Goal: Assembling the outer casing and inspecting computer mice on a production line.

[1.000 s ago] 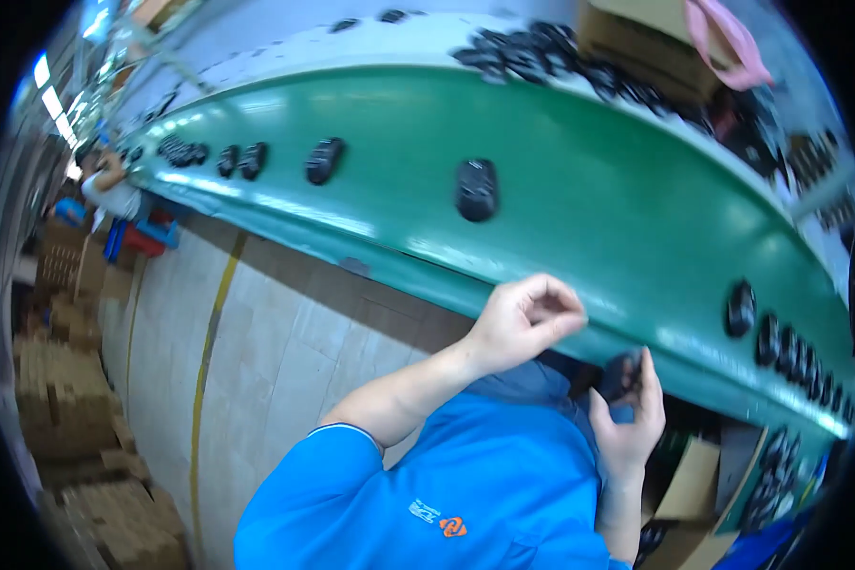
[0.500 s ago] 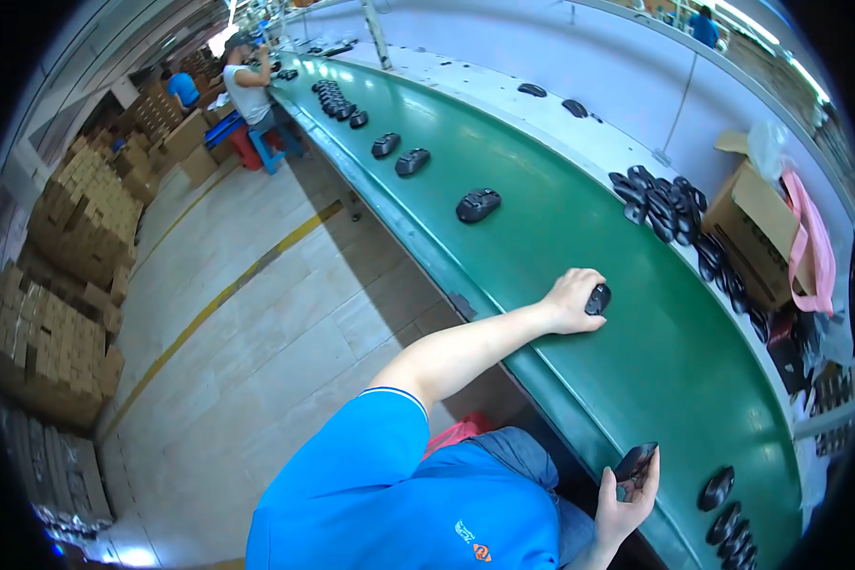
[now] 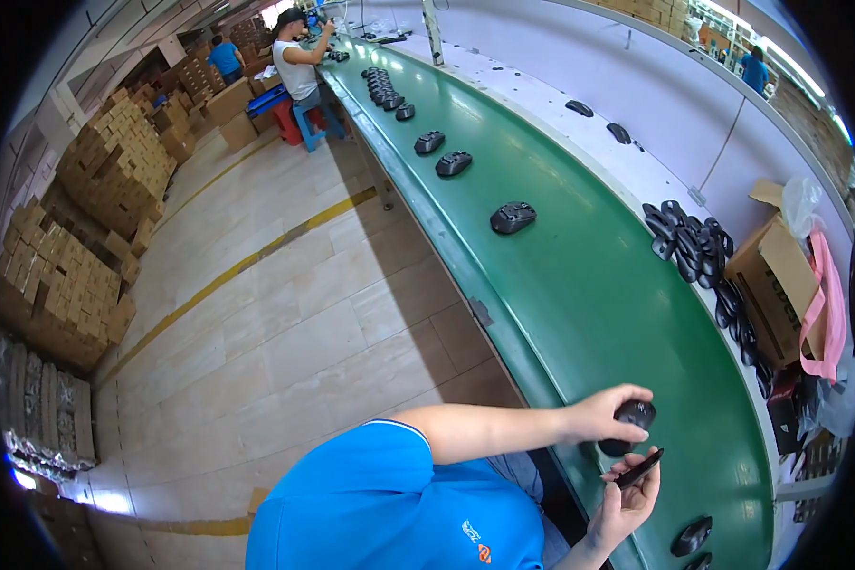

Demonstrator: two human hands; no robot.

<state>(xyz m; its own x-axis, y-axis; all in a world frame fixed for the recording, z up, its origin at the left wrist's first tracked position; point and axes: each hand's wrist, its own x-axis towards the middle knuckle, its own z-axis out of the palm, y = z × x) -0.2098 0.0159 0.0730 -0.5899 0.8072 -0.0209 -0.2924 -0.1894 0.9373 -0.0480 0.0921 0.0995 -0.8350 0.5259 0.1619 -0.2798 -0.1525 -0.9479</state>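
Observation:
My left hand [image 3: 602, 416] is closed round a black computer mouse [image 3: 635, 414] above the green belt [image 3: 598, 275], fingers over its far side. Just below it, my right hand [image 3: 627, 505] pinches a thin, curved black mouse shell [image 3: 640, 469], tilted with its edge towards me. The two hands almost meet near the belt's close edge. Farther up the belt, a single black mouse [image 3: 513, 218] lies apart, its top side showing inner parts.
Beyond it lie two mice [image 3: 453, 163] and a row of several more [image 3: 382, 89]. Black shells [image 3: 689, 242] heap on the white ledge by an open carton [image 3: 779, 290] and a pink strap [image 3: 826, 313]. Another mouse [image 3: 692, 536] sits low right. A co-worker [image 3: 296, 62] sits far off.
My left hand has drawn back towards me along the belt with the mouse, coming close to my right hand. The shell in my right hand has tilted. The view has shifted.

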